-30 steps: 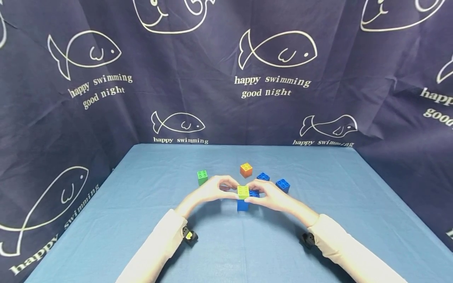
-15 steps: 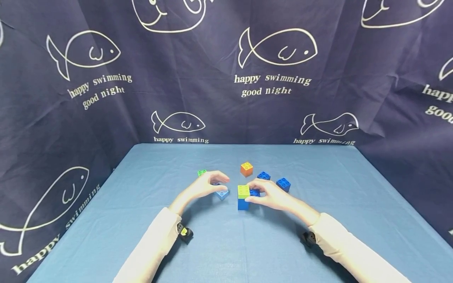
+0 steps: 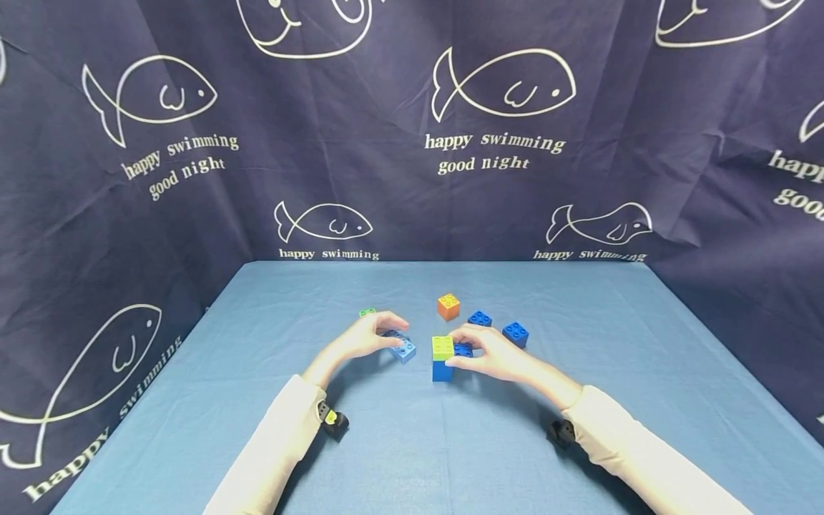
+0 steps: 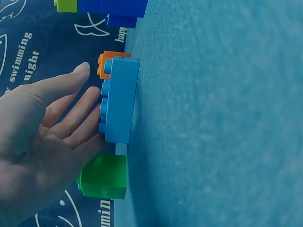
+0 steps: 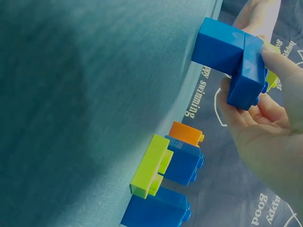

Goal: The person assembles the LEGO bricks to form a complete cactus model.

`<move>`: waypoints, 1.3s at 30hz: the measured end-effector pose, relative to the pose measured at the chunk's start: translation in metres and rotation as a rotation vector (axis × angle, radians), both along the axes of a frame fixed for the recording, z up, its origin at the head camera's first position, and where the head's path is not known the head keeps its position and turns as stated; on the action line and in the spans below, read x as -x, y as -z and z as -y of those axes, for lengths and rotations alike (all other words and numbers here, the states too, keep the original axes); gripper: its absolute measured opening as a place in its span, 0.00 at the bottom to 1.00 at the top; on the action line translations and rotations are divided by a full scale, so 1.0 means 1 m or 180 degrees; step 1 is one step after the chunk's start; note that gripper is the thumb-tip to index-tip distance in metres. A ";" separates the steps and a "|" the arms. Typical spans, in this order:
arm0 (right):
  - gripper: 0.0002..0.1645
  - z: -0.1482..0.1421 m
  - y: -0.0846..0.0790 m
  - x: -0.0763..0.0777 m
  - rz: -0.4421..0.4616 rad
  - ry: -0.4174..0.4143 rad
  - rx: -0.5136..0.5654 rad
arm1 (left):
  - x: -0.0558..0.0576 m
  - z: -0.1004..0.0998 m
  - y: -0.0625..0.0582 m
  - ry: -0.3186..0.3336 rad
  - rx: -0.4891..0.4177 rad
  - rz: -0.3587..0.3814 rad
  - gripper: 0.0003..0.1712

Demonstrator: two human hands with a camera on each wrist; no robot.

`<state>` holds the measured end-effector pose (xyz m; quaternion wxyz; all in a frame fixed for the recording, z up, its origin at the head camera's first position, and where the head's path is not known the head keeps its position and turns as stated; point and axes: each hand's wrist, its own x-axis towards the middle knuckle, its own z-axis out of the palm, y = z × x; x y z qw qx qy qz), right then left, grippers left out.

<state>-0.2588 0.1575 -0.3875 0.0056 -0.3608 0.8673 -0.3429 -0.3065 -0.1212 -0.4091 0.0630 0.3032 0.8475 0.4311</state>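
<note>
In the head view, a brick stack stands mid-table, with a lime-green toy brick [image 3: 442, 347] on top of blue bricks. My right hand [image 3: 492, 354] grips it at the flat blue brick [image 5: 251, 71], which juts out sideways over a blue base brick [image 5: 220, 45]. To the left, my left hand [image 3: 367, 336] hovers over a long light-blue brick [image 3: 404, 350], fingers loosely bent, nothing between them. In the left wrist view, its fingertips are right at the studs of that brick. A green brick [image 4: 104, 176] lies just beyond, mostly hidden by the left hand in the head view.
An orange brick [image 3: 448, 306] sits behind the stack. Two blue bricks, one nearer [image 3: 479, 319] and one farther right [image 3: 516, 335], lie on the blue cloth [image 3: 412, 450]. Another lime brick [image 5: 150, 165] shows below the right hand in its wrist view.
My left hand has left the lime-topped stack and moved left to the light-blue brick. My right hand has kept its grip on the stack.
</note>
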 end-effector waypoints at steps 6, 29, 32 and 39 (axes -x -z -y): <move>0.24 0.000 0.000 0.001 -0.0014 -0.0014 0.0003 | -0.001 0.000 0.000 -0.0049 0.0147 -0.0004 0.21; 0.25 -0.001 0.001 0.002 -0.0002 0.0022 -0.0028 | -0.005 0.006 -0.001 -0.0132 0.0497 0.0206 0.23; 0.25 -0.001 0.001 0.002 -0.0018 0.0022 -0.0027 | -0.006 0.006 -0.003 -0.0117 0.0511 0.0215 0.23; 0.25 -0.001 0.001 0.002 0.0003 0.0040 -0.0036 | -0.006 0.007 -0.003 -0.0099 0.0563 0.0248 0.23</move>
